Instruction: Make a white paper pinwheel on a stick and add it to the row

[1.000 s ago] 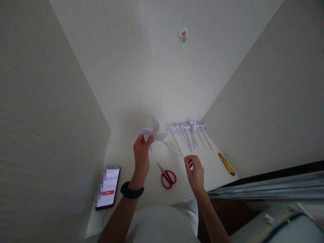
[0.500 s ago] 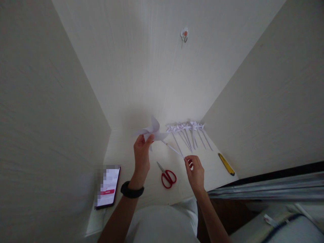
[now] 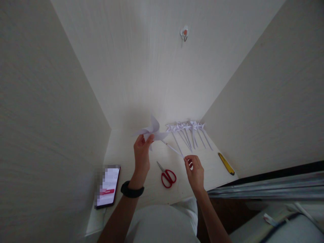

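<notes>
My left hand [image 3: 141,152] pinches the folded head of a white paper pinwheel [image 3: 153,131] held above the desk. The pinwheel's thin white stick [image 3: 174,149] runs down to the right, where my right hand [image 3: 194,172] is closed on its lower end. A black watch sits on my left wrist. Behind the held pinwheel, several finished white pinwheels [image 3: 188,132] lie in a row on the desk with their heads toward the back wall.
Red-handled scissors [image 3: 166,176] lie on the white desk [image 3: 121,148] between my hands. A lit phone [image 3: 108,186] rests at the front left. A yellow utility knife [image 3: 226,164] lies at the right. Walls close the desk in on three sides, with a hook [image 3: 184,33] on the back one.
</notes>
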Motion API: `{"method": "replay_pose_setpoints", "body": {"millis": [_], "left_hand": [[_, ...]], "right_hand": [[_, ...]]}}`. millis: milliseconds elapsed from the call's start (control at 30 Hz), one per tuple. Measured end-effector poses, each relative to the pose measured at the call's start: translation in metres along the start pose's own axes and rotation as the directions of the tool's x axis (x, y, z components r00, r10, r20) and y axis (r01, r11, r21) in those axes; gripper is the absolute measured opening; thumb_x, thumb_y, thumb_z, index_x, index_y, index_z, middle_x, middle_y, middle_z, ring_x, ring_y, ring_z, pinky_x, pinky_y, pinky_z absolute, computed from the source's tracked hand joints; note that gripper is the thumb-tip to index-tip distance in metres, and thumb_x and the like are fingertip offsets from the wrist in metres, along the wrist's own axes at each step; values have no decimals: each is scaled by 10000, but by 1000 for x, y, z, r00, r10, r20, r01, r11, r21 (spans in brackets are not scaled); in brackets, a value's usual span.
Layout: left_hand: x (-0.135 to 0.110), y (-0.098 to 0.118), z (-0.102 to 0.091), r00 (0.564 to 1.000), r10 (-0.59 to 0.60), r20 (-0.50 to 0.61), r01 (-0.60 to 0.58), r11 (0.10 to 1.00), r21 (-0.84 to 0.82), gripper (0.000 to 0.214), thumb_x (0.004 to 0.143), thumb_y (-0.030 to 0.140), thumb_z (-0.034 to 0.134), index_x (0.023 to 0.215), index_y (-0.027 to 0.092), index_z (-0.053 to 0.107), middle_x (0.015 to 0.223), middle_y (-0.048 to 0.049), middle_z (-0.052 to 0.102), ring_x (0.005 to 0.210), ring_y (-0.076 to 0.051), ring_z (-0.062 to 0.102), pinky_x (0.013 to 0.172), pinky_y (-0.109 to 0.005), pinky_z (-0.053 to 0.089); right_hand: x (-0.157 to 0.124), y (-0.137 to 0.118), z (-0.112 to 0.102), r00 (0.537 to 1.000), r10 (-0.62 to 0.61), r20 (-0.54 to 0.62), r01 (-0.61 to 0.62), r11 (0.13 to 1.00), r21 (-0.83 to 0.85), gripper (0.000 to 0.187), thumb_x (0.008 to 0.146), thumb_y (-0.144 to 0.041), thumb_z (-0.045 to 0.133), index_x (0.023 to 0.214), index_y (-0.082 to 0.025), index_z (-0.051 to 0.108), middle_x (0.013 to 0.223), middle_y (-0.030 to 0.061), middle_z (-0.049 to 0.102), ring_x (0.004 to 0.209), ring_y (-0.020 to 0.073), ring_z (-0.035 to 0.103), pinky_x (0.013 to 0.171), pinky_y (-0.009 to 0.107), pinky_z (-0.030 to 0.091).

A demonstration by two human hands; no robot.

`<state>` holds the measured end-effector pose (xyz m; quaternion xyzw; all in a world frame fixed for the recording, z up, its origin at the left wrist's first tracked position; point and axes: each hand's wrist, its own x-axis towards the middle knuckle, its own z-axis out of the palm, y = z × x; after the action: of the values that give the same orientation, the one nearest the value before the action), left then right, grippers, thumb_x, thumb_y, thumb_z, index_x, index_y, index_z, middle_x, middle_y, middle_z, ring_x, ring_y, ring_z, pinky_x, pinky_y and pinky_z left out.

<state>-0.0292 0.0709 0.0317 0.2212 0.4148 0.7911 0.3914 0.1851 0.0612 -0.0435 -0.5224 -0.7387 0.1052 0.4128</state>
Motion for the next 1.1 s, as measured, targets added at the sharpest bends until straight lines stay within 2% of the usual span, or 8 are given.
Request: {"method": "replay_pose_setpoints", "body": {"millis": [1100], "left_hand": [[0,1,0,1000,1,-12,0,1000,25,151,654,293,777,754,193,725,769,10,693,753,-127,586,744,-259,440]], "right_hand": [[0,0,-1,1000,-1,-3,1,1000,3,128,944,-250,468,877,-205,568,839,33,597,669,141,576,590,265,490]]}}
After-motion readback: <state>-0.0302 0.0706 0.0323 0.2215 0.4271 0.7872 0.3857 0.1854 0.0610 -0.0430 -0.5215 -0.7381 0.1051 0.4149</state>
